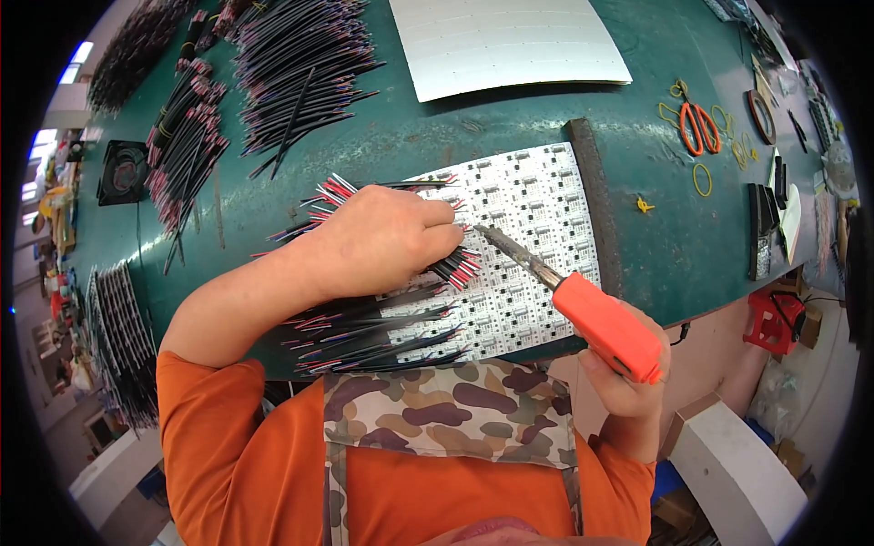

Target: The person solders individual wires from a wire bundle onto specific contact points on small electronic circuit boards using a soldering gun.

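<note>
A white circuit board panel (533,241) with rows of small dark parts lies before me on the green table. My left hand (391,235) is closed over a bunch of black wires (452,269) with red and white stripped ends, above the panel's left side. In my right hand (628,364) is a red soldering gun (605,328). Its dark tip reaches the panel just beside my left fingertips, at a wire end. More black wires (410,332) run onto the panel's lower left edge. Whether the tip touches metal is too small to tell.
A dark bar (596,209) borders the panel's right side. White sheets (510,45) lie at the back. Wire piles (300,73) cover the far left, near a black fan (123,171). Orange-handled scissors (700,129), yellow bands and a tape roll (761,116) sit at right.
</note>
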